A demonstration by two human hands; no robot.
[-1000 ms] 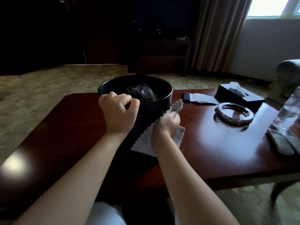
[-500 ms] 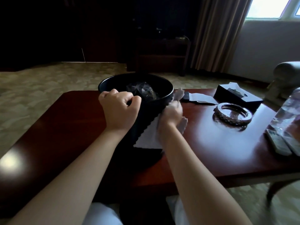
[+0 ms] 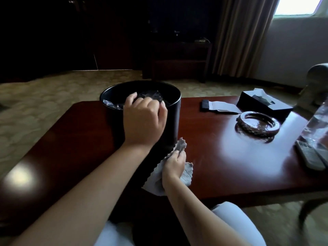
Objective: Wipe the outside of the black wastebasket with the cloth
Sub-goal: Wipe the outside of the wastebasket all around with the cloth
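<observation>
The black wastebasket (image 3: 173, 119) stands on the dark red table (image 3: 230, 157), round and open at the top, with crumpled clear plastic inside. My left hand (image 3: 144, 119) grips its near rim, fingers curled over the edge. My right hand (image 3: 174, 165) holds the grey cloth (image 3: 179, 145) with zigzag edges and presses it against the lower right side of the basket, near the tabletop. The basket's near wall is mostly hidden behind my left hand and forearm.
To the right on the table are a glass ashtray (image 3: 258, 124), a black tissue box (image 3: 264, 102), a small black item with white paper (image 3: 218, 106), a remote (image 3: 309, 155) and a clear bottle (image 3: 317, 125). An armchair (image 3: 317, 82) stands at the far right. Carpet lies beyond.
My right hand has slid the cloth down the basket's right side from near the rim to near the table. My left hand's fingers have shifted further over the rim.
</observation>
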